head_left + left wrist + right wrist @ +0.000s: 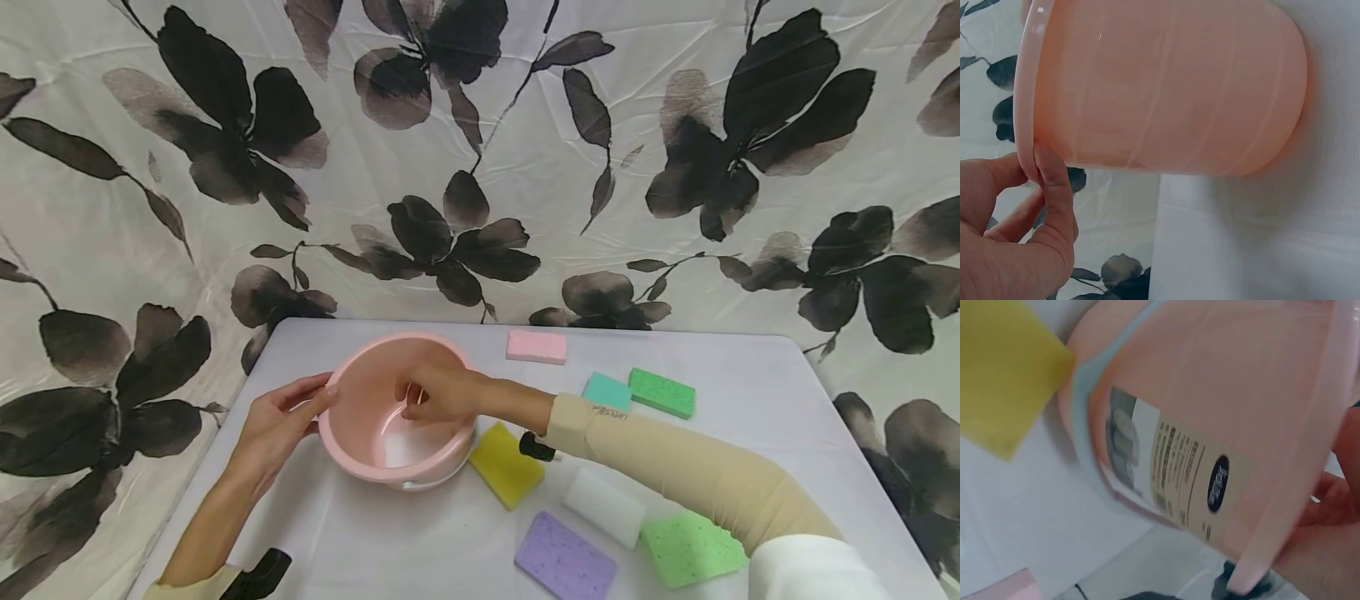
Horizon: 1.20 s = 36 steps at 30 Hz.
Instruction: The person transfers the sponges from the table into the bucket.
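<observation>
Fingers first: those of the left hand (273, 425) pinch the near-left rim of the pink basin (360, 433), thumb on the outside wall as the left wrist view shows, while the right hand (438, 393) reaches over the far-right rim with its fingers curled down inside, clamping that edge between fingers and palm. So both hands are grasping the basin, one on each side. Around it all hangs the floral cloth backdrop (480, 167), and under it lies the white table (750, 367). The basin sits left of centre on the table, tilted a little toward the person, a printed label on its outer wall in the right wrist view; nothing shows inside it. Now the sponges, every one lying out on the table: a light green sponge (690, 548) near the right elbow, a purple sponge (565, 557) at the front, a yellow sponge (505, 464) just beside the basin, a white sponge (604, 507), a dark green sponge (662, 392), a pink sponge (536, 347) at the back, a teal sponge (606, 390). Judging by that, the basin is gripped and steadied, but no sponge has gone in, so nearly all the work looks undone.
</observation>
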Each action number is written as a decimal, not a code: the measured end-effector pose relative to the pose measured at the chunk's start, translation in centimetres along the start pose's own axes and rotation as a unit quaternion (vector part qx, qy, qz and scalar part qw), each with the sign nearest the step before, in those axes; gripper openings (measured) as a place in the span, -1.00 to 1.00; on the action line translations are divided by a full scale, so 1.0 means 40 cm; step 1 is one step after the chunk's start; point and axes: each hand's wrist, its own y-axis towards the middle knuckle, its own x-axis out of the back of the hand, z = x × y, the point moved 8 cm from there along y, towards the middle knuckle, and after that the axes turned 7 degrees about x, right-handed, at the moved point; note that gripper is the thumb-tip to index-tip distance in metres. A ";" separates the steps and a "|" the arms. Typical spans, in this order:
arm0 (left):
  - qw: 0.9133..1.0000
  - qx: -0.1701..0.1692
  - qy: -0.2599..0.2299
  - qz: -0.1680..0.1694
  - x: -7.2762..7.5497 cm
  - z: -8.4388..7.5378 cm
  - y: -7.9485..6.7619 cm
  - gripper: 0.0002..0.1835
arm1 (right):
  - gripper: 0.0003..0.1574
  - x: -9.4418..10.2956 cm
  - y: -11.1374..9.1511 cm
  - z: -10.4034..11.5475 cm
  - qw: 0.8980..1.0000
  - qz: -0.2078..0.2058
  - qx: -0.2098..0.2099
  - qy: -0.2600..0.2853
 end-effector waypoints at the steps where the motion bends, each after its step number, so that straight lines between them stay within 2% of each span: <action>1: 1.000 0.001 0.002 -0.001 0.000 -0.001 0.000 -0.27 | -0.79 0.009 -0.005 0.005 1.000 -0.013 0.013 0.002; 7: 1.000 0.008 0.009 -0.007 0.000 -0.002 -0.001 -0.25 | -0.79 0.051 -0.047 0.009 0.996 -0.073 0.035 0.022; 14: 1.000 0.004 0.006 -0.007 -0.002 -0.001 -0.003 -0.26 | -0.69 0.073 -0.113 0.004 0.991 -0.113 0.030 0.061; 19: 1.000 0.001 0.005 -0.003 -0.004 0.001 -0.005 -0.25 | -0.69 0.088 -0.159 -0.007 0.985 -0.139 0.036 0.101; 25: 1.000 0.003 0.010 -0.004 -0.001 0.004 -0.004 -0.24 | -0.68 0.103 -0.214 -0.023 0.980 -0.161 0.051 0.105; 36: 1.000 -0.001 -0.007 0.004 -0.003 0.002 -0.001 -0.24 | -0.67 0.124 -0.327 -0.072 0.972 -0.206 0.022 0.108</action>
